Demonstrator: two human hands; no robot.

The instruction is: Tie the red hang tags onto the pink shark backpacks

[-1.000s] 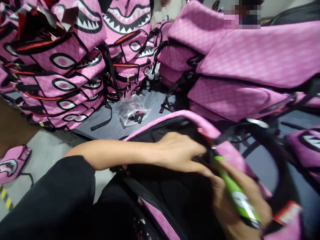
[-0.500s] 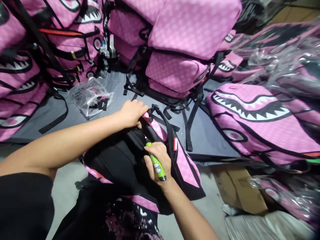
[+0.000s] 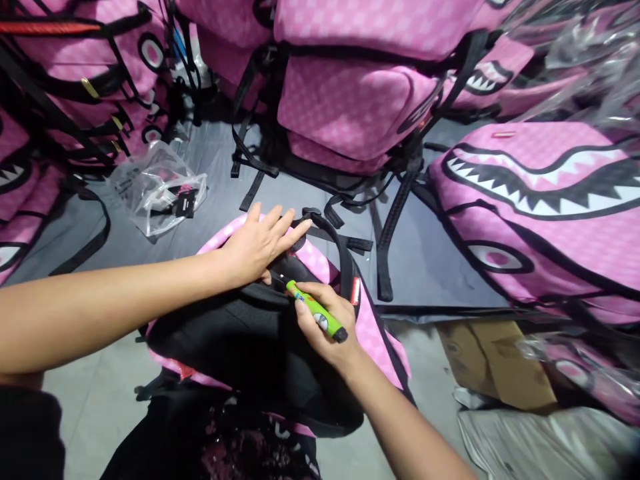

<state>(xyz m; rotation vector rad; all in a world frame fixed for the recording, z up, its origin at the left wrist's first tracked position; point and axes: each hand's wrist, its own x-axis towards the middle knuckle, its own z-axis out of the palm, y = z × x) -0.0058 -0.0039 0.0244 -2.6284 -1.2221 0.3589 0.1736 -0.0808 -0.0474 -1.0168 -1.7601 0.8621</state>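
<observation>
A pink and black backpack lies at the table's front edge, its black side facing up. My left hand rests on its upper part with the fingers spread. Just to the right, my right hand is closed around a green marker-like tool with a black end. The tool's thin tip points up and left, beside my left thumb, at a dark part of the backpack. What the tip touches is too small to tell. A black strap loops up to the right of both hands.
Pink backpacks stand at the back and left. A shark-mouth backpack lies at the right. A clear plastic bag is on the grey table. Cardboard sits below the table at the right.
My left hand has gone from bent fingers to spread ones over the backpack. The green tool now lies at a flatter slant in my right hand. The view has shifted closer to the table.
</observation>
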